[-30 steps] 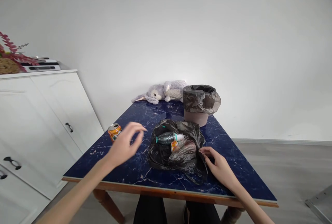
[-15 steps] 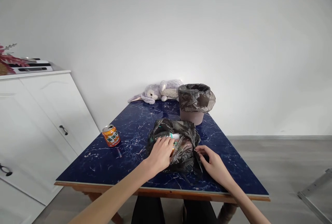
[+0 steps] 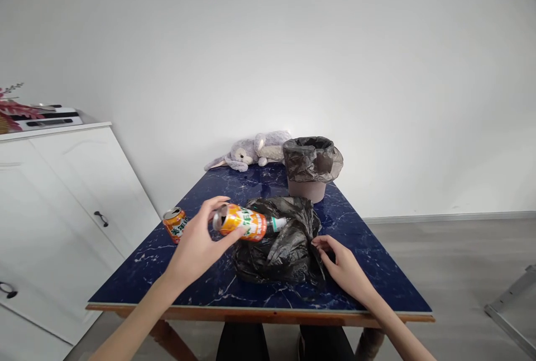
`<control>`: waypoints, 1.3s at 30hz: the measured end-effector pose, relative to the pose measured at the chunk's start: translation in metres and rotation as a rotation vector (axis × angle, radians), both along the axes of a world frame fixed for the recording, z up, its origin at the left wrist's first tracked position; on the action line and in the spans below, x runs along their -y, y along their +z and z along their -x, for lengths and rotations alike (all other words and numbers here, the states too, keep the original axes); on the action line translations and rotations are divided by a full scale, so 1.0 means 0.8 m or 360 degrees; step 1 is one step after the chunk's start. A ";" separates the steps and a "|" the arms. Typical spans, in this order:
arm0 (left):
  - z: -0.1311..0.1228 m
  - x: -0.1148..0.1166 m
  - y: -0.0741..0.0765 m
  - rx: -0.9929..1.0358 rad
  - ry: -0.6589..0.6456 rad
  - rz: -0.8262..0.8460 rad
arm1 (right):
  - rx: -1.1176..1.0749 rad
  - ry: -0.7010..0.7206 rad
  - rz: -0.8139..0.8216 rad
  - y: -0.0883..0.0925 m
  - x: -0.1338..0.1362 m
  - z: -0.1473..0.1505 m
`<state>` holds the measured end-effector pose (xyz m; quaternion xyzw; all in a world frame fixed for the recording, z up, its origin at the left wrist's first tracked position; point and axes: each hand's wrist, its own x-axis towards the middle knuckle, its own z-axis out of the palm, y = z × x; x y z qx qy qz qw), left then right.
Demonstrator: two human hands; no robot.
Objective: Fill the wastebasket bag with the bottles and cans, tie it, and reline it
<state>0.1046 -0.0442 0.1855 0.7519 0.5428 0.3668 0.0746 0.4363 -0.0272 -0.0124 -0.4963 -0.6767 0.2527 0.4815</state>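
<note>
One can [image 3: 247,222] grasped in the left hand [image 3: 199,246], just left of the frame's centre, thumb along the near side, fingers partly hidden behind. Held nearly on its side, silver end toward the palm, far end reaching right above the crumpled bag [image 3: 285,255] in the lower middle of the frame. Cannot tell whether touching the plastic there or just clear of it. Right hand [image 3: 345,266] at lower right of centre, fingertips closed on the bag's right edge, apparently pinching it to steady the opening.

Judged from this: a handling step at the bag's mouth, one hand bearing the can, the other minding the plastic. Next move likely to call for a secure grip on the smooth can, clear passage past the loose folds, and a steady right hand. Some risk, probably, of snagging plastic or nudging the bottle [image 3: 278,223], pale end showing just beyond the can's right end.

Left of centre, just beyond the left hand in view, a second can [image 3: 175,226] standing on the blue table [image 3: 226,188]. Higher up, right of centre, a bin [image 3: 307,191] close behind the bag, dark liner [image 3: 310,165] folded over its rim. Beside it, a plush toy [image 3: 251,152], lying down.
</note>
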 end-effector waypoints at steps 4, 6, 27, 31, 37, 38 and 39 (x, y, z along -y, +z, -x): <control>0.056 0.023 0.006 0.0003 0.0315 -0.0041 | -0.0004 0.0010 -0.0006 0.001 0.001 0.000; 0.089 0.028 0.003 -0.0073 0.0514 -0.0057 | -0.0008 0.0005 -0.0016 0.000 0.001 0.000; 0.226 -0.025 -0.056 -0.0512 0.1043 0.0147 | -0.0036 -0.0034 -0.0009 0.011 0.000 0.003; 0.212 -0.033 -0.046 -0.0501 0.1044 0.0238 | -0.0018 -0.0021 0.0006 0.011 0.001 0.002; 0.218 -0.067 -0.049 -0.0470 0.0933 0.0206 | -0.0020 -0.0039 -0.0017 0.010 0.002 0.001; 0.219 -0.071 -0.051 -0.0456 0.0925 0.0198 | -0.0018 -0.0038 -0.0017 0.009 0.001 0.001; 0.218 -0.074 -0.053 -0.0449 0.0938 0.0172 | -0.0014 -0.0036 -0.0014 0.008 0.001 0.001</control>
